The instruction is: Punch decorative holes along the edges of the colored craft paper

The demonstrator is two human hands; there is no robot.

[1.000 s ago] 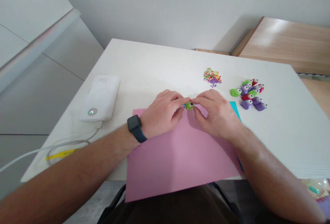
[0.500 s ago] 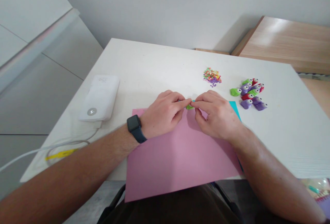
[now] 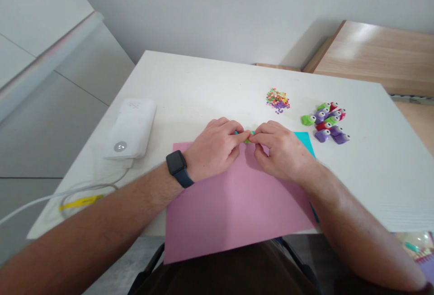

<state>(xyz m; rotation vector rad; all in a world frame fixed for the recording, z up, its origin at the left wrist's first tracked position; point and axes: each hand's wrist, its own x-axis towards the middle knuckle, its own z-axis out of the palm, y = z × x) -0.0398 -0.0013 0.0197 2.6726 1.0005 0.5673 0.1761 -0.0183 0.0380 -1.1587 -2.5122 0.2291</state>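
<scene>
My left hand (image 3: 216, 146) and my right hand (image 3: 280, 150) meet at the far edge of a pink paper sheet (image 3: 233, 209) on the white table (image 3: 203, 87). Both pinch a small green paper punch (image 3: 248, 139), which is mostly hidden by my fingertips. A teal sheet (image 3: 304, 140) lies under the pink one, with only its far right corner showing. A dark watch sits on my left wrist.
A heap of small green, purple and red punches (image 3: 327, 122) lies to the right. A pile of coloured paper bits (image 3: 278, 99) lies beyond my hands. A white power bank (image 3: 131, 128) with a cable (image 3: 68, 193) lies at the left. A wooden surface (image 3: 379, 55) stands behind the table.
My fingertips have closed further over the green punch, so less of it shows. The hands stay in the same place.
</scene>
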